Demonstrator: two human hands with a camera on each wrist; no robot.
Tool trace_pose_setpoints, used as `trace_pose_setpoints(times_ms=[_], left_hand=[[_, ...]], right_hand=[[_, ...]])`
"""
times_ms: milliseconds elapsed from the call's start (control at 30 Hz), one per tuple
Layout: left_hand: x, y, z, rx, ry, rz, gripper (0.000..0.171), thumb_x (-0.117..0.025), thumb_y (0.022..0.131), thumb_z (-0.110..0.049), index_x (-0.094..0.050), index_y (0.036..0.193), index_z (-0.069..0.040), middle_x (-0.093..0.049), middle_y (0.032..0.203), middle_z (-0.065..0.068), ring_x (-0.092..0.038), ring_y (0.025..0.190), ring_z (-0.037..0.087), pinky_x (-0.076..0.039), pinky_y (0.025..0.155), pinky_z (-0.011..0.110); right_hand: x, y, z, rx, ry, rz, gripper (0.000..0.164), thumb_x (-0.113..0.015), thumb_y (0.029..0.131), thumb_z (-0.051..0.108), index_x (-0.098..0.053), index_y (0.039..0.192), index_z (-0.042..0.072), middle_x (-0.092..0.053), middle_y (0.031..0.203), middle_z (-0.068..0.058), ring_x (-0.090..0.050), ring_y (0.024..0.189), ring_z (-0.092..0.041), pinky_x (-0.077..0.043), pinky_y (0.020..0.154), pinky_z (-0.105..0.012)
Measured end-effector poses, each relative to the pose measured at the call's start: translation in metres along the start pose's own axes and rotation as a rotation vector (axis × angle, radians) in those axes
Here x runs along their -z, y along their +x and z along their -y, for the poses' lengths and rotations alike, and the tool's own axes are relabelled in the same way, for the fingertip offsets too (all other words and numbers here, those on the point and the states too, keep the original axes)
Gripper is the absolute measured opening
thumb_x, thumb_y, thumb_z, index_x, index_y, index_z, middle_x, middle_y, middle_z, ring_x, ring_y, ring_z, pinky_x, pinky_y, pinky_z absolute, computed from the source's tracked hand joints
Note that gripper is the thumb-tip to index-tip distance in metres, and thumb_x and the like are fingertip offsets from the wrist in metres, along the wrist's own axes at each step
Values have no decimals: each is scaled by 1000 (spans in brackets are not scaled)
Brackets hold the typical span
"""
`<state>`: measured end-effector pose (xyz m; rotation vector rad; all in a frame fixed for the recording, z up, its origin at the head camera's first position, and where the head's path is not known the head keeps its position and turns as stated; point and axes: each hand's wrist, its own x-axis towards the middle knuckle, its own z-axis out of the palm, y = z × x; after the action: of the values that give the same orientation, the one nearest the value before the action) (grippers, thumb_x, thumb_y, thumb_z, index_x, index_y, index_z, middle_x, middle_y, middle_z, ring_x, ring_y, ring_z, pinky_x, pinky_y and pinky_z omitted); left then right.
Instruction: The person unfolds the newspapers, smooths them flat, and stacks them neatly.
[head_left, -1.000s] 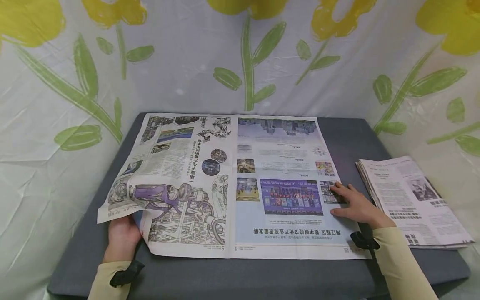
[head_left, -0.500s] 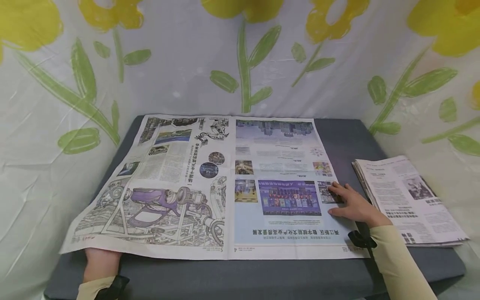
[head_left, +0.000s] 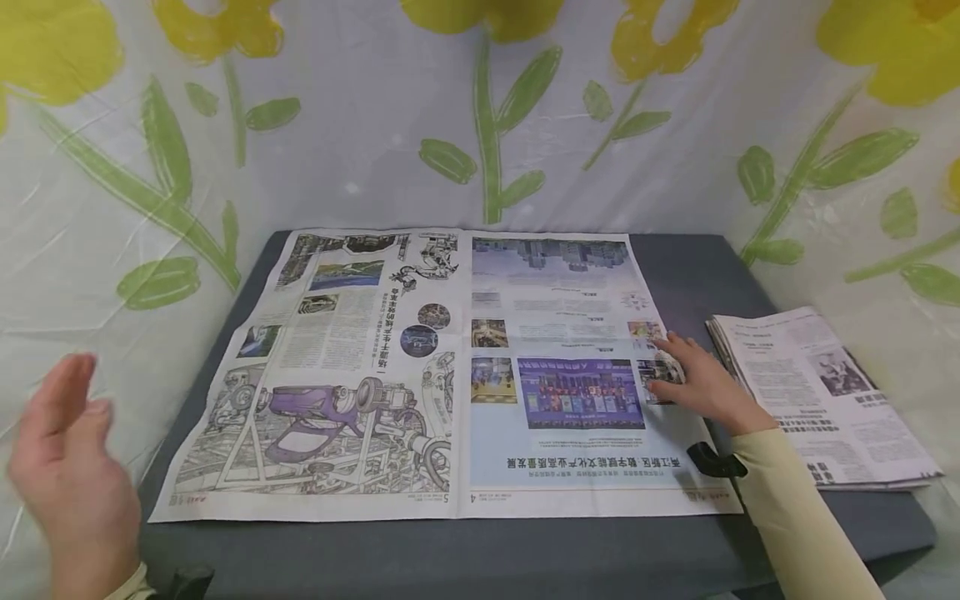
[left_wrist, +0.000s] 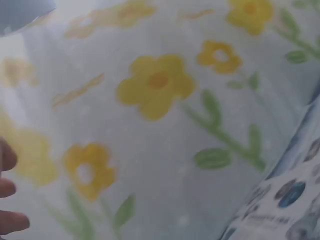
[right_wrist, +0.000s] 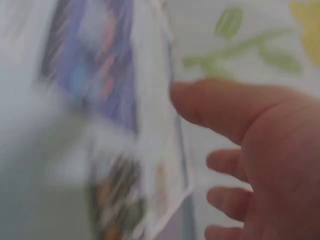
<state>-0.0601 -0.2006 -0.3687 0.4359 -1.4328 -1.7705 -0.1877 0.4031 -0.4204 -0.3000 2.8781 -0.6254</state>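
A newspaper [head_left: 330, 350] lies spread flat on the dark grey table, its centre crease running front to back. Its left page carries a purple machine drawing, its right page a purple group photo. Off the paper's front left corner, my left hand [head_left: 75, 475] is raised with fingers extended, holding nothing. In the left wrist view only its fingertips [left_wrist: 12, 220] show at the left edge. Over the right margin of the paper, my right hand [head_left: 705, 383] hovers with fingers spread. The right wrist view shows the right hand's thumb [right_wrist: 215, 102] and short lengths of its fingers, with nothing between them.
To the right, a stack of folded newspapers [head_left: 817, 400] lies near the edge of the grey table [head_left: 450, 558]. A white curtain [head_left: 360, 150] printed with yellow flowers surrounds the table at the back and sides.
The left hand has come out from under the newspaper's front left corner and moved left and up. That corner, lifted before, now lies flat. The right hand has risen slightly from the page.
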Motion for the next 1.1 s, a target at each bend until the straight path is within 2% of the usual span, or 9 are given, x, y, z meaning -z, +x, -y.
trace_pose_setpoints(times_ms=[67,133,200,267,333,467,633,900,1100], left_hand=[[-26,0,1,-114,330,236,45,-52,98,4,-62,140,-8,-61,146,6,-50,142,18,-35,119,23],[-52,0,10,-208,647,529,48,-57,100,-7,-54,148,-10,-51,156,13,-42,149,28,-30,125,41],[-79,1,28,-292,877,812,55,-59,101,-22,-46,153,-8,-38,161,26,-33,150,47,-26,122,62],[-104,2,53,-294,1033,1050,63,-56,103,-34,-38,157,-6,-24,162,35,-19,148,62,-17,115,77],[-123,4,80,-252,1164,1183,68,-53,104,-40,-32,160,-7,-13,164,38,-7,149,65,-10,115,80],[-138,11,126,-185,1290,1206,69,-50,105,-41,-26,162,-9,-4,165,38,6,150,64,-3,115,80],[-137,15,158,-114,1338,1189,79,-48,103,-50,-18,164,-10,3,165,38,11,148,65,0,114,81],[-130,13,172,-111,1308,1139,81,-48,103,-56,-19,164,-11,2,168,32,9,151,62,3,115,81],[-103,35,174,-64,1283,1062,86,-49,101,-59,-21,163,-7,-1,168,32,11,149,63,6,113,81]], right_hand=[[-1,9,16,34,11,-25,79,-69,97,34,-34,157,-3,-20,164,-35,-15,149,-62,-16,114,-78],[-8,20,35,64,29,-33,76,-65,99,32,-32,158,-2,-17,165,-35,-13,150,-61,-12,117,-77],[-20,31,53,97,31,-38,73,-63,100,31,-32,158,-2,-16,165,-35,-14,150,-60,-14,117,-76],[-34,41,69,114,21,-29,73,-63,101,31,-32,158,-1,-16,165,-36,-17,150,-59,-19,118,-74],[-50,49,83,125,-5,-15,72,-62,101,33,-33,158,1,-18,165,-35,-20,150,-59,-23,117,-73],[-79,63,101,138,-74,33,72,-62,100,38,-36,158,4,-22,165,-33,-23,149,-59,-25,117,-73],[-93,71,107,138,-134,55,70,-61,101,42,-38,158,9,-24,166,-29,-21,151,-57,-24,117,-74],[-94,72,98,130,-153,36,69,-58,102,46,-38,159,12,-22,167,-26,-16,153,-55,-19,117,-76],[-89,68,77,91,-133,23,71,-59,100,46,-38,159,11,-22,168,-26,-15,153,-56,-17,116,-78]])
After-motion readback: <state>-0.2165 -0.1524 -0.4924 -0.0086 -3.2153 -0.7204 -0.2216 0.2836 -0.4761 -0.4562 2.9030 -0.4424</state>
